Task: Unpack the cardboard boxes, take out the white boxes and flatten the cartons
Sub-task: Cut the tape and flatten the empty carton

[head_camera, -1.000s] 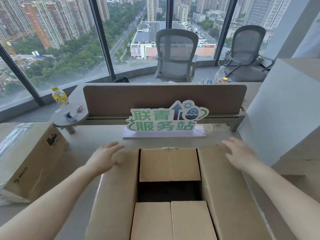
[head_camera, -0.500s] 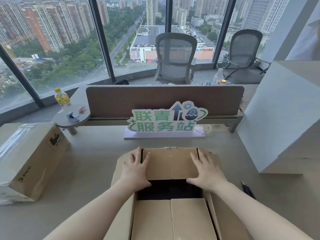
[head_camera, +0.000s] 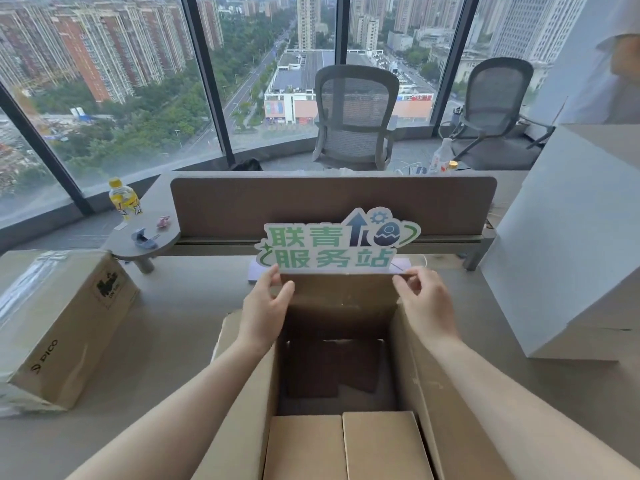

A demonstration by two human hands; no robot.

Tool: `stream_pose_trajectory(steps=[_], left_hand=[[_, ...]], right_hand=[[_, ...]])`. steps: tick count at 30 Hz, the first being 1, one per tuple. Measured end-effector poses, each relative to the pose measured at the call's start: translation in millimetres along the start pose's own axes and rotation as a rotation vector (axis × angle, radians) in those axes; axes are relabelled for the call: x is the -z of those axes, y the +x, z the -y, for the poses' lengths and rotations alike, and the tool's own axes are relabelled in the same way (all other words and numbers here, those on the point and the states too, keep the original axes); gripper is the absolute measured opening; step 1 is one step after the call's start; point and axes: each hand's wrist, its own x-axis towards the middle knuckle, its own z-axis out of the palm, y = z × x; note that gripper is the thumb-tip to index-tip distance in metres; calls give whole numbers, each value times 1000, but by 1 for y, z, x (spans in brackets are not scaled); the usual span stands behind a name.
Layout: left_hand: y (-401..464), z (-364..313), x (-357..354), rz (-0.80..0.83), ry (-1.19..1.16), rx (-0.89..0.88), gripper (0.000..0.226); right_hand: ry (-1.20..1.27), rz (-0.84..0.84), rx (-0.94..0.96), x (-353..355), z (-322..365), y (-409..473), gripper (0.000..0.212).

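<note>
Right, our left hand (head_camera: 265, 306) pinches the far flap (head_camera: 341, 292) at its left top corner, thumb on the near face and fingers curled behind the edge. Our right hand (head_camera: 426, 301) does the same at the right corner, so both hold the flap standing upright, approx. vertical, just in front of the green-lettered sign (head_camera: 337, 242).

The flap belongs to the open carton (head_camera: 426, 386) betw. our forearms. Its side flaps are spread outward, and the near flaps (head_camera: 346, 445) lie folded in over the opening. Inside looks dark; we see no white box in it, only a shadowed bottom w/ some darker patches, so we judge it emptied, though the near part is hidden.

So the step in hand looks like flattening. Next move, we reckon: get the near flaps up too, then deal w/ the bottom seam and press the walls sideways so the carton collapses.

Further out, a sealed carton (head_camera: 65, 323) sits well to the left on the table (head_camera: 173, 327), not yet unpacked. A tall white box (head_camera: 561, 244) stands at the right.
</note>
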Motion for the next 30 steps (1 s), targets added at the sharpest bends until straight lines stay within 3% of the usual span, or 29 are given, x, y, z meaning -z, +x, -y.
stream_pose_trajectory(steps=[4, 8, 10, 15, 20, 24, 25, 27, 30], left_hand=[[19, 6, -23, 75, -52, -25, 62], [30, 32, -37, 213, 442, -124, 47], [32, 45, -40, 264, 630, -165, 38], [39, 64, -46, 152, 687, -230, 31], [40, 64, -47, 142, 716, -279, 32], [15, 60, -38, 76, 696, -578, 30], [5, 56, -35, 103, 657, -637, 28], [-18, 43, -29, 316, 621, -608, 25], [-44, 29, -33, 798, 799, -384, 30]], right_hand=[[32, 136, -76, -21, 4, 23, 46], [-318, 503, 20, -45, -27, 29, 46], [-475, 599, 23, -52, -44, 25, 49], [-615, 464, 154, -66, -63, 18, 31], [-638, 494, 183, -63, -58, 18, 33], [-401, 321, 341, -43, -49, -15, 42], [-343, 285, 404, -36, -47, -27, 36], [-351, 362, 481, -22, -42, -51, 25], [-630, 731, 456, -9, -27, -81, 34]])
